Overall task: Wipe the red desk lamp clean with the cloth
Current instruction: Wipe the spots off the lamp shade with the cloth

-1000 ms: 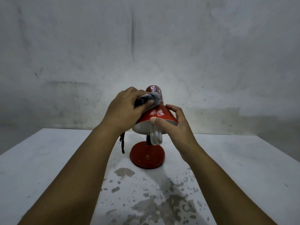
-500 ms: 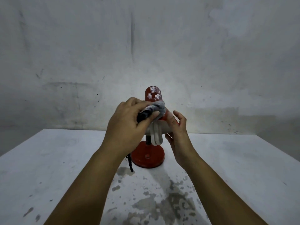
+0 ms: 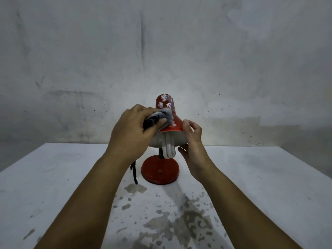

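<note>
In the head view, the only view here, the red desk lamp (image 3: pixel 166 126) stands near the middle of the white table (image 3: pixel 53 177), its round base (image 3: pixel 159 172) resting on the surface and its shade tilted so that the open side faces the camera and the white bulb (image 3: pixel 168 148) hangs out of it. The left hand (image 3: pixel 133 130) has its fingers and thumb curled around a bunched grey and dark cloth (image 3: pixel 161 116), and it presses the cloth against the upper left side of the shade. The right hand (image 3: pixel 193 141) is at the right rim of the shade, fingers bent, the thumb below the rim and the fingertips above it; it seems to pinch the rim to keep the lamp steady, but I cannot tell how firm this contact is. White smears show on the narrow top of the shade (image 3: pixel 165 103), above the cloth, and some also near the rim. A dark cord (image 3: pixel 134 172) hangs beside the base. I judge the step in hand is the wiping of the shade, and it is not finished. The next move calls for sliding the cloth up over the smeared top while the other hand keeps the shade from turning, and for staying off the bulb.
</note>
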